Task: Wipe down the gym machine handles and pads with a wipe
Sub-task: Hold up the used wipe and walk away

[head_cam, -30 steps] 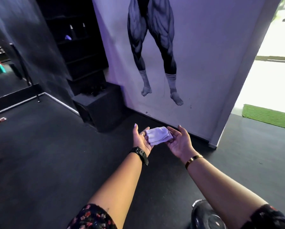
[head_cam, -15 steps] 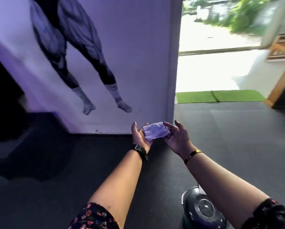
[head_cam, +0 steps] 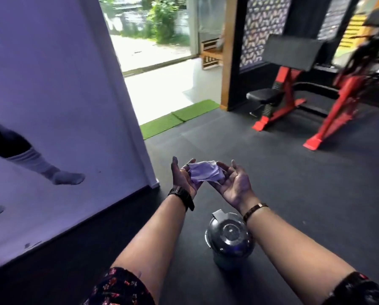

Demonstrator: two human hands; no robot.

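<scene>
The wipe (head_cam: 206,173) is pale lilac-white. The sleeve (head_cam: 120,287) is black, sprinkled with small red and pink flowers. There's a black watch strap (head_cam: 182,195) on the left wrist and a thin gold-brown bracelet (head_cam: 255,207) on the right. The floor (head_cam: 294,194) is charcoal grey, and the mat (head_cam: 177,118) by the doorway is bright green. The gym machine (head_cam: 282,100) has a red frame and black pads (head_cam: 291,53). The wall (head_cam: 52,84) looks pale violet, and its painted legs wear white socks. Further back, a black panel (head_cam: 261,25) carries a white geometric pattern.

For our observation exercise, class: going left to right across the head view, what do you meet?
painted foot on the wall → left hand → wipe → right hand → red machine frame
</scene>
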